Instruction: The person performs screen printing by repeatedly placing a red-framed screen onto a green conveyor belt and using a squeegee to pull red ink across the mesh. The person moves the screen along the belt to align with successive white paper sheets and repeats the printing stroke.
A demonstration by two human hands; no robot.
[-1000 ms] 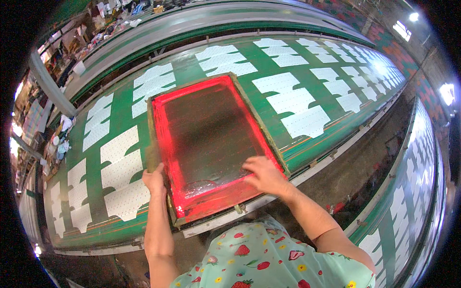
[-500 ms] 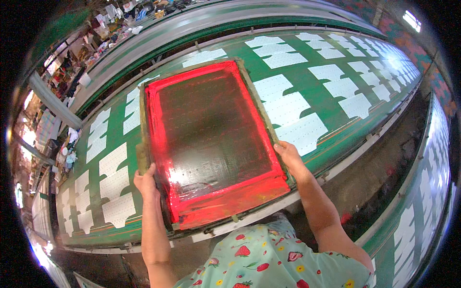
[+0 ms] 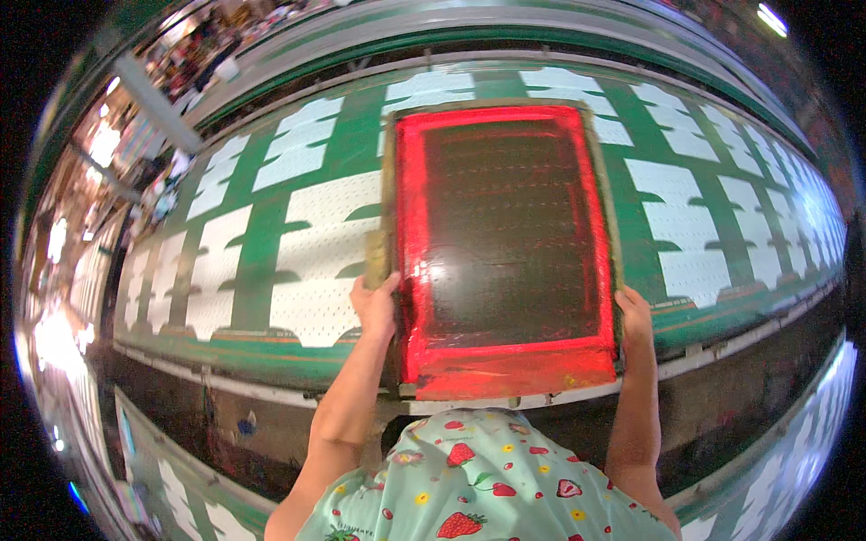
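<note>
A large screen-printing frame [image 3: 505, 234] is in front of me, over a long green table [image 3: 257, 298]. It has a dark mesh middle, a bright red border and worn wooden edges. My left hand [image 3: 375, 305] is closed round its left edge near the lower corner. On the opposite edge my right hand [image 3: 634, 316] grips at about the same height. White cut fabric pieces [image 3: 327, 243] with small printed marks lie in rows left of the frame, and more white pieces [image 3: 681, 234] lie to its right. Whatever lies under the frame is hidden.
Another long table [image 3: 361, 27] runs along the far side. Behind me is one more table [image 3: 207, 478] with white pieces, across a dark aisle. A pale post [image 3: 158, 104] stands at the far left, near heaped clutter. A metal rail [image 3: 713, 361] edges the green table.
My view has turned, and the tilted frame now stands nearly square to me. Both hands have kept their hold on its sides. The frame appears further right along the table.
</note>
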